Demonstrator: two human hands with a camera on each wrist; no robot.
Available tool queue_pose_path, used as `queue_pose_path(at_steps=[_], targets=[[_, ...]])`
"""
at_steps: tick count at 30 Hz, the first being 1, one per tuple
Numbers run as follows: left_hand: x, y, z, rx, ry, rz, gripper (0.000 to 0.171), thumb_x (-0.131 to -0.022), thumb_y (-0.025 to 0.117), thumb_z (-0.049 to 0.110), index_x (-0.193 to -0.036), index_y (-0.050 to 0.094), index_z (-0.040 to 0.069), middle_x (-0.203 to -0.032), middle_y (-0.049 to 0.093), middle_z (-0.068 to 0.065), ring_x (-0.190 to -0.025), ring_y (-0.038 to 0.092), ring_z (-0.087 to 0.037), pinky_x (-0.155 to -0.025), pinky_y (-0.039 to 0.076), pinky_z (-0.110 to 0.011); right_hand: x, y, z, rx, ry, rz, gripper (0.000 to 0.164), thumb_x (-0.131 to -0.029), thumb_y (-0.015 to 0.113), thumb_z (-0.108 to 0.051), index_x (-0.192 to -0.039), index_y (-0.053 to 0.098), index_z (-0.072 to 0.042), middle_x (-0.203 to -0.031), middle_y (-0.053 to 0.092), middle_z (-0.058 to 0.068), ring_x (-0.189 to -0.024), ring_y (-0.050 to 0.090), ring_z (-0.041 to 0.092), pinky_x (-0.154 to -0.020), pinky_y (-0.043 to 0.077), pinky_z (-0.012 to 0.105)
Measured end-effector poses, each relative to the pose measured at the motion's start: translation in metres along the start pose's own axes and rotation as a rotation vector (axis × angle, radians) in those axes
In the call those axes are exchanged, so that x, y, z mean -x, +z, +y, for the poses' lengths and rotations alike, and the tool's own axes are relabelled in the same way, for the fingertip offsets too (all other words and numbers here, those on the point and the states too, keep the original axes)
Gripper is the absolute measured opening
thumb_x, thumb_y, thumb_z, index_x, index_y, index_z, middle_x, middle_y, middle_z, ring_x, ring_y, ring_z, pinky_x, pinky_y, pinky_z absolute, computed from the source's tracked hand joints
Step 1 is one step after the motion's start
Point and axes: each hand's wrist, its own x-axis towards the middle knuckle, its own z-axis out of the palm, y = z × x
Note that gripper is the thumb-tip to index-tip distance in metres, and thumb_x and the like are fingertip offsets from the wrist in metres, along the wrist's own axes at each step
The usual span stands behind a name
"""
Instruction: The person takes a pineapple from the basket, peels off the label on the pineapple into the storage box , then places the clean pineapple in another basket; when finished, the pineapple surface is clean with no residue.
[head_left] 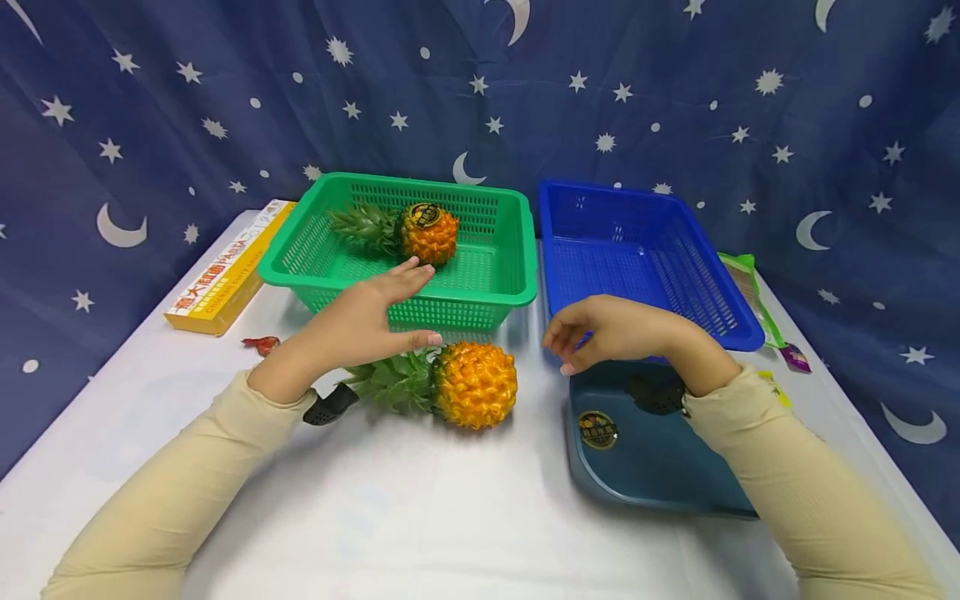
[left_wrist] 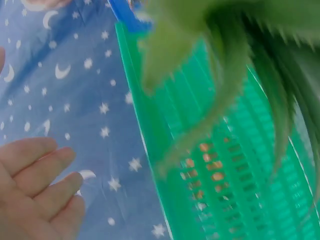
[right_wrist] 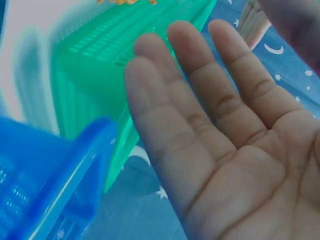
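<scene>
The front pineapple (head_left: pixel 477 386) lies on its side on the white tabletop (head_left: pixel 375 517), just below the middle of the frame in the head view, its orange fruit to the right and its green leaves to the left; the left hand (head_left: pixel 360 312) is above those leaves, its fingers extended and thumb apart, gripping nothing; whether it touches the leaves cannot be told; the right hand (head_left: pixel 611 329), right of centre, is loosely curled and empty, in front of the blue basket (head_left: pixel 600 258) and over the far edge of the dark teal bin (head_left: pixel 660 479); the bin, lower right, bears a round black-and-gold sticker (head_left: pixel 597 430); the green basket (head_left: pixel 480 295), upper centre, holds a second pineapple (head_left: pixel 431 235) on its side, leaves to the left, with a similar round label on it; a yellow-and-white box (head_left: pixel 225 275) lies at left beside the green basket, a small red item (head_left: pixel 262 344) near it; at right, beyond the blue basket, are a green-edged packet (head_left: pixel 753 292) and a purple one; a blue curtain (head_left: pixel 420 108) with moons and stars fills the top.
</scene>
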Motion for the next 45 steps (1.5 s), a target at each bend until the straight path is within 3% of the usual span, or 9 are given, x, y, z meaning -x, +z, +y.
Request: queue_pose_path(at_steps=[6, 12, 20, 24, 28, 34, 38, 42, 45], targets=[[-0.002, -0.005, -0.024, 0.029, -0.05, 0.049, 0.08, -0.083, 0.06, 0.052, -0.146, 0.027, 0.014, -0.153, 0.02, -0.007, -0.141, 0.018, -0.027, -0.108, 0.026, -0.055, -0.018, 0.007, -0.008, -0.024, -0.047, -0.013, 0.046, -0.082, 0.069, -0.013, -0.124, 0.054, -0.002, -0.125, 0.056, 0.012, -0.116, 0.053, 0.027, -0.098, 0.045, 0.041], [-0.001, -0.006, -0.049, 0.053, -0.115, 0.114, 0.078, -0.083, 0.06, 0.054, -0.144, 0.032, 0.015, -0.152, 0.022, -0.008, -0.14, 0.02, -0.027, -0.108, 0.025, -0.056, -0.039, 0.013, -0.017, 0.001, -0.095, -0.054, 0.058, -0.082, 0.07, -0.018, -0.134, 0.046, -0.006, -0.135, 0.048, 0.012, -0.125, 0.045, 0.029, -0.104, 0.038, 0.043], [-0.001, -0.006, -0.071, 0.082, -0.16, 0.17, 0.074, -0.082, 0.063, 0.049, -0.142, 0.037, 0.013, -0.151, 0.024, -0.009, -0.14, 0.019, -0.029, -0.108, 0.024, -0.058, -0.064, 0.026, -0.023, 0.038, -0.18, -0.113, 0.073, -0.079, 0.073, -0.026, -0.14, 0.037, -0.007, -0.142, 0.038, 0.01, -0.131, 0.036, 0.028, -0.108, 0.033, 0.044], [-0.002, -0.003, -0.076, 0.074, -0.175, 0.172, 0.075, -0.081, 0.064, 0.049, -0.141, 0.038, 0.013, -0.151, 0.026, -0.011, -0.139, 0.022, -0.03, -0.106, 0.027, -0.058, -0.071, 0.034, -0.024, 0.063, -0.166, -0.125, 0.077, -0.077, 0.074, -0.031, -0.141, 0.035, -0.01, -0.141, 0.037, 0.008, -0.127, 0.038, 0.025, -0.105, 0.037, 0.041], [-0.002, -0.001, -0.08, 0.055, -0.183, 0.154, 0.074, -0.082, 0.064, 0.048, -0.142, 0.038, 0.012, -0.15, 0.026, -0.013, -0.126, 0.044, -0.033, -0.103, 0.031, -0.058, -0.074, 0.042, -0.024, 0.072, -0.126, -0.136, 0.082, -0.075, 0.076, -0.034, -0.142, 0.034, -0.012, -0.139, 0.038, 0.008, -0.123, 0.04, 0.022, -0.102, 0.039, 0.037], [-0.001, 0.002, -0.083, 0.03, -0.198, 0.145, 0.069, -0.084, 0.064, 0.043, -0.14, 0.04, 0.011, -0.148, 0.03, -0.016, -0.106, 0.058, -0.036, -0.102, 0.033, -0.058, -0.08, 0.049, -0.024, 0.064, -0.097, -0.139, 0.083, -0.073, 0.078, -0.033, -0.141, 0.034, -0.013, -0.137, 0.04, 0.008, -0.12, 0.043, 0.021, -0.096, 0.043, 0.033], [-0.002, 0.006, -0.085, 0.029, -0.184, 0.163, 0.062, -0.084, 0.065, 0.041, -0.135, 0.048, 0.009, -0.145, 0.035, -0.016, -0.11, 0.056, -0.035, -0.1, 0.036, -0.057, -0.081, 0.051, -0.022, 0.044, -0.103, -0.128, 0.081, -0.072, 0.079, -0.03, -0.139, 0.036, -0.013, -0.134, 0.042, 0.008, -0.117, 0.046, 0.021, -0.093, 0.045, 0.031], [-0.004, 0.008, -0.084, 0.016, -0.166, 0.196, 0.051, -0.084, 0.065, 0.038, -0.125, 0.059, 0.008, -0.14, 0.044, -0.015, -0.129, 0.039, -0.036, -0.1, 0.036, -0.056, -0.081, 0.052, -0.019, 0.037, -0.128, -0.097, 0.08, -0.071, 0.08, -0.03, -0.137, 0.039, -0.012, -0.131, 0.045, 0.008, -0.114, 0.047, 0.021, -0.091, 0.046, 0.03], [-0.006, 0.009, -0.084, -0.004, -0.157, 0.225, 0.045, -0.084, 0.066, 0.037, -0.118, 0.064, 0.007, -0.134, 0.05, -0.016, -0.123, 0.046, -0.037, -0.1, 0.036, -0.056, -0.082, 0.052, -0.018, 0.067, -0.165, -0.063, 0.078, -0.069, 0.08, -0.031, -0.134, 0.043, -0.01, -0.13, 0.047, 0.008, -0.114, 0.048, 0.021, -0.091, 0.046, 0.03]])
